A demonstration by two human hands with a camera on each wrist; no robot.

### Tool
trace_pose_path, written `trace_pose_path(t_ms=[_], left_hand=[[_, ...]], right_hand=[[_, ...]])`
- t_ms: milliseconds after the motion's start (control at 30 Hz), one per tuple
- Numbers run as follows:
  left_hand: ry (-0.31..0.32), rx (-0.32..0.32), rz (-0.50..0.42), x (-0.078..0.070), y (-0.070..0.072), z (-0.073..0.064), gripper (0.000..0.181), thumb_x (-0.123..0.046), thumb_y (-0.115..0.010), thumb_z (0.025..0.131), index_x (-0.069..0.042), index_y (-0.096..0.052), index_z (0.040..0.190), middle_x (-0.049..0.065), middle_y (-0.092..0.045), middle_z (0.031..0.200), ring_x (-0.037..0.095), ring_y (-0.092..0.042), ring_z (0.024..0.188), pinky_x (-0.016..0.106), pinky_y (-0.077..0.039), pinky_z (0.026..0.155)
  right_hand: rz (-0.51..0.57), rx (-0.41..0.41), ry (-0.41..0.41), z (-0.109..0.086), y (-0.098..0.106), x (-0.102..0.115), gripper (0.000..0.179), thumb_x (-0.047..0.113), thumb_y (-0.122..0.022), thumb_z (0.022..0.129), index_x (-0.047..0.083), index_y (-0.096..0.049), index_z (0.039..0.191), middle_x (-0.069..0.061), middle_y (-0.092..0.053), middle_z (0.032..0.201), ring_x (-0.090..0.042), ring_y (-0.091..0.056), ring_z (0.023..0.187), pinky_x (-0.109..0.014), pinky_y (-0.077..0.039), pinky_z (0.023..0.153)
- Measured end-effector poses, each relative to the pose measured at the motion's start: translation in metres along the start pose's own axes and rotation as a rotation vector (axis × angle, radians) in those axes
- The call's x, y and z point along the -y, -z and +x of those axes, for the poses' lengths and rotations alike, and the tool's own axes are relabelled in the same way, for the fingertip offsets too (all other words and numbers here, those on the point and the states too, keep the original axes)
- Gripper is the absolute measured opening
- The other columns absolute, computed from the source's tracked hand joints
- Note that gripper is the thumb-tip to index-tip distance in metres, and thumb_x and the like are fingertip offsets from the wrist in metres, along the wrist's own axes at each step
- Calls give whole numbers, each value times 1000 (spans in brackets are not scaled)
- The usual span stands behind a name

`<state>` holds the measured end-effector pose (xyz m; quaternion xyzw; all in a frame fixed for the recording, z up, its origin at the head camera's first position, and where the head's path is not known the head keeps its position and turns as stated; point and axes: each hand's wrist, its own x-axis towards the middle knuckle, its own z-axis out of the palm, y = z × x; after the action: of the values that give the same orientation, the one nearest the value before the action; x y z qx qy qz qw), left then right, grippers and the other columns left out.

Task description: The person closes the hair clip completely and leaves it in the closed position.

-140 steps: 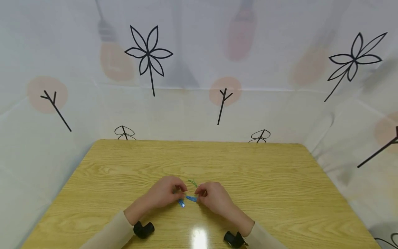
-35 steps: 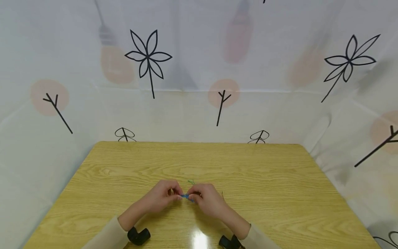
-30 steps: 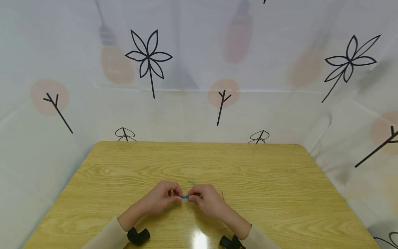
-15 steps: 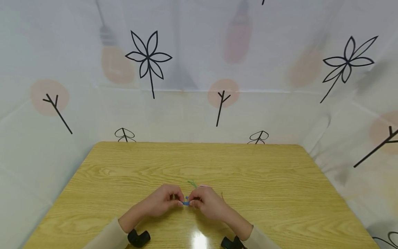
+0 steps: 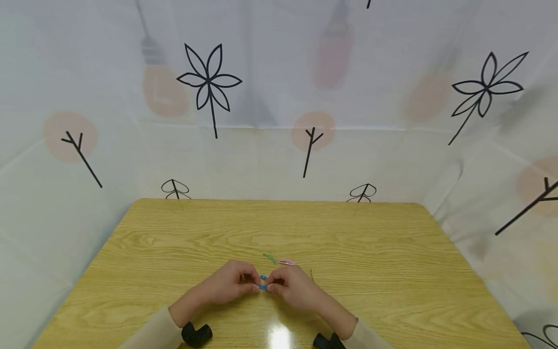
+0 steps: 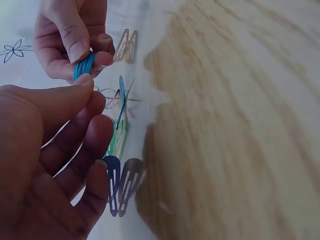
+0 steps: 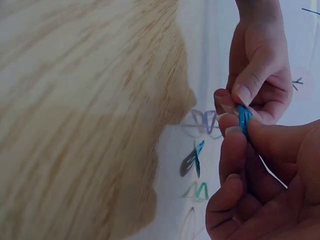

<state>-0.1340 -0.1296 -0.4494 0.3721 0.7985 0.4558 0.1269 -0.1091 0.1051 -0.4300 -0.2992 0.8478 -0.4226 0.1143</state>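
Note:
In the head view my left hand (image 5: 231,282) and right hand (image 5: 298,287) meet fingertip to fingertip over the table. Between them they pinch a blue snap hair clip (image 5: 263,287), one end each; the fingers hide its ends. The right wrist view shows this held clip (image 7: 244,119) clasped by thumb and fingers of both hands. A second blue hair clip (image 7: 199,157) lies on the table, just beyond the fingertips. Past it are a green hair clip (image 5: 270,258) and a pink hair clip (image 5: 286,262), the latter partly behind my right hand.
A purple hair clip (image 6: 113,186) lies beside my left hand, with its reflection next to it. By the right hand is a brownish hair clip (image 6: 121,46). The wood-grain table (image 5: 183,228) ends at a patterned white cloth (image 5: 257,160).
Earlier the hands were apart beside two blue clips. They have since come together on one, then shifted slightly toward the body, uncovering the other blue clip and the pink clip.

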Motion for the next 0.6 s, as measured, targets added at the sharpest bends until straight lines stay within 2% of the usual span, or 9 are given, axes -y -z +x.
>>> trace_pose_path(t_ms=[100,167,267,367,500,600], left_hand=[[3,24,21,1,-2,1,5,-18,-71,94,-14,-72,92,-13,-66,89,4,-60,81,25,-51,73],[17,41,44,1,-3,2,2,-19,-71,95,-18,-71,92,-15,-66,89,4,-59,81,25,-50,74],[36,59,70,1,-3,2,4,-19,-71,94,-22,-71,94,-16,-65,90,3,-58,82,25,-49,75],[40,66,85,2,-3,2,1,-21,-70,95,-22,-71,95,-16,-65,91,3,-59,83,25,-50,76],[47,75,102,2,-3,4,6,-25,-69,96,-19,-72,95,-16,-64,92,2,-59,84,25,-49,76],[46,82,107,3,-3,5,2,-20,-71,94,-21,-71,94,-16,-64,91,2,-58,82,25,-50,75]], right_hand=[[-6,6,-3,-2,1,-2,8,7,-68,94,9,-75,92,7,-68,75,2,-51,57,-38,-42,102],[-10,11,-8,-3,2,-3,8,7,-69,94,9,-76,91,7,-68,76,2,-49,57,-29,-50,82],[0,15,-24,-4,2,-6,8,7,-69,94,9,-76,91,7,-68,78,1,-49,58,-21,-45,58],[-6,11,-39,-4,2,-8,8,7,-69,93,10,-76,90,8,-68,78,1,-50,61,-21,-45,58],[-25,15,-59,-3,3,-9,9,7,-70,93,11,-76,89,10,-67,78,0,-51,62,-22,-45,59],[-43,27,-57,-2,3,-9,9,6,-70,92,11,-76,87,11,-66,78,0,-50,62,-22,-45,59]])
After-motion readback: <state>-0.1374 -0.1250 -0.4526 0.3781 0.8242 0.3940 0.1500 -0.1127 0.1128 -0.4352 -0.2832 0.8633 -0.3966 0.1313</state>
